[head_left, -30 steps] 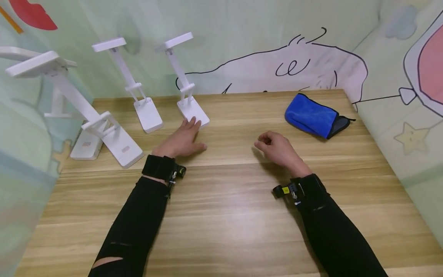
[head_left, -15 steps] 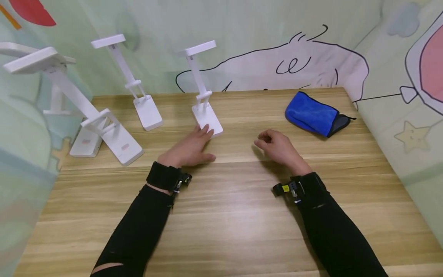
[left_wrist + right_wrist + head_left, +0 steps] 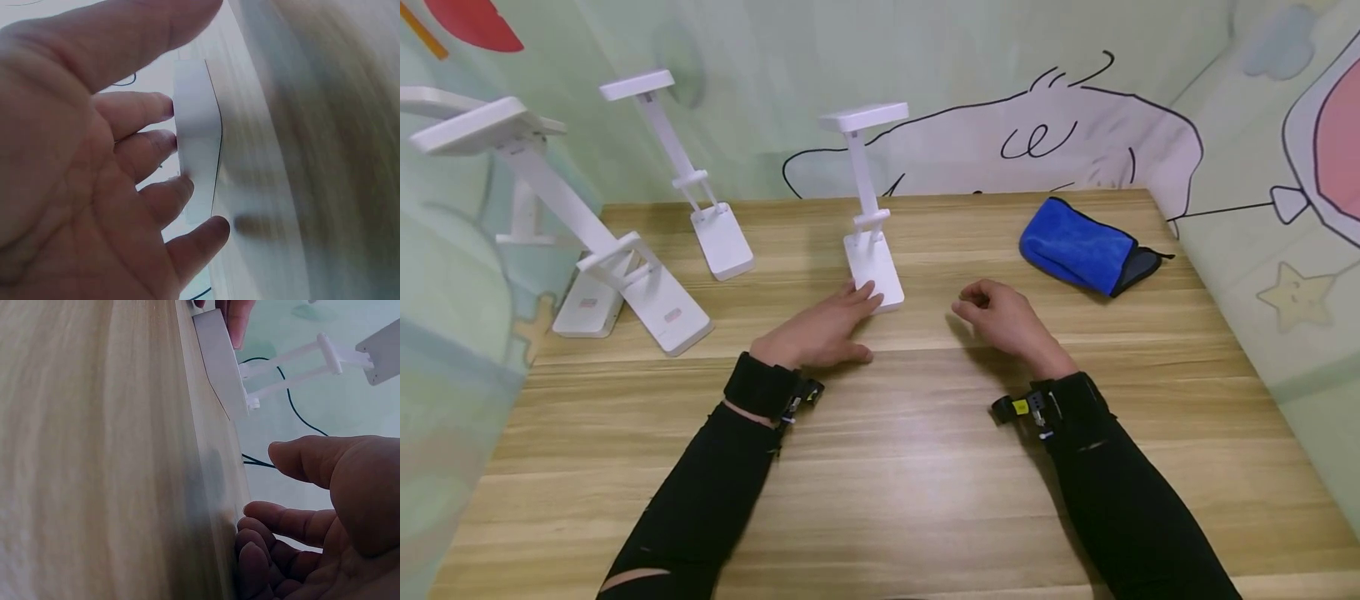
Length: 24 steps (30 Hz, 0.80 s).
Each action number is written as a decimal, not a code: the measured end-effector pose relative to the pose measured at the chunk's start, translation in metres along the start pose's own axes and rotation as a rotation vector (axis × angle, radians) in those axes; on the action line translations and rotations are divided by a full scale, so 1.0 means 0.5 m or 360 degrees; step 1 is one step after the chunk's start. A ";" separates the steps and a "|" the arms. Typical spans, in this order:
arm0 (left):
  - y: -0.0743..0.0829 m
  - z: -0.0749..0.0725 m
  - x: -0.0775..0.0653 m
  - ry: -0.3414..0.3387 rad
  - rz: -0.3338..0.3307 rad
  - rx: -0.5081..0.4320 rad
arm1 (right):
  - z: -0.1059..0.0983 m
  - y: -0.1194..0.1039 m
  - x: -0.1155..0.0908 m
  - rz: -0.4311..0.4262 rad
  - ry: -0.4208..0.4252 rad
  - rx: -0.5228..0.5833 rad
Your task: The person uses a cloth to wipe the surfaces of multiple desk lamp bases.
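A white folding desk lamp [image 3: 874, 268] stands upright toward the back middle of the table. My left hand [image 3: 823, 329] lies with extended fingers on the near end of its base; in the left wrist view the fingertips [image 3: 164, 141] touch the edge of the lamp base [image 3: 197, 125]. To the right, my right hand [image 3: 1002, 321] rests on the table with loosely curled fingers and holds nothing. In the right wrist view the lamp base [image 3: 219, 362] appears beyond that hand [image 3: 312, 519], apart from it.
Another white lamp [image 3: 722, 242] stands at the back left. Nearer on the left, a larger-looking lamp [image 3: 666, 308] overlaps one more lamp base [image 3: 587, 308]. A blue cloth pouch [image 3: 1078, 250] with black trim lies at the back right of the wooden table [image 3: 910, 467].
My left hand has slid the lamp to the right and slightly nearer, its base turning a little. The right hand has stayed in place, and so has the blue pouch.
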State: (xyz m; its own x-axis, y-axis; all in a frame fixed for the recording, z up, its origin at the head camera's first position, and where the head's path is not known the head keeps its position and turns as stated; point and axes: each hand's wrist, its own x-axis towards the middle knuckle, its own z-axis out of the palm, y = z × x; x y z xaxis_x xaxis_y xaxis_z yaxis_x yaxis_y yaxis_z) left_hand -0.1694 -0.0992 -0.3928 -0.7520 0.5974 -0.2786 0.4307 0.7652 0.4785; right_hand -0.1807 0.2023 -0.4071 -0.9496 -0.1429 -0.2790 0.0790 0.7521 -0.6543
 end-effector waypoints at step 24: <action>-0.009 -0.007 0.014 0.0205 0.0048 -0.0081 | 0.001 -0.005 0.000 -0.0007 -0.0005 -0.0016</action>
State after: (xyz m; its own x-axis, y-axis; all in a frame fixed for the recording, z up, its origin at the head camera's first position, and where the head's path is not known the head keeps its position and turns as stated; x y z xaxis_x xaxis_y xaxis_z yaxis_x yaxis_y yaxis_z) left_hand -0.1783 -0.0993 -0.3942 -0.7985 0.5815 -0.1558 0.4303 0.7323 0.5277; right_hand -0.1804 0.2000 -0.4059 -0.9489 -0.1485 -0.2783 0.0717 0.7578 -0.6486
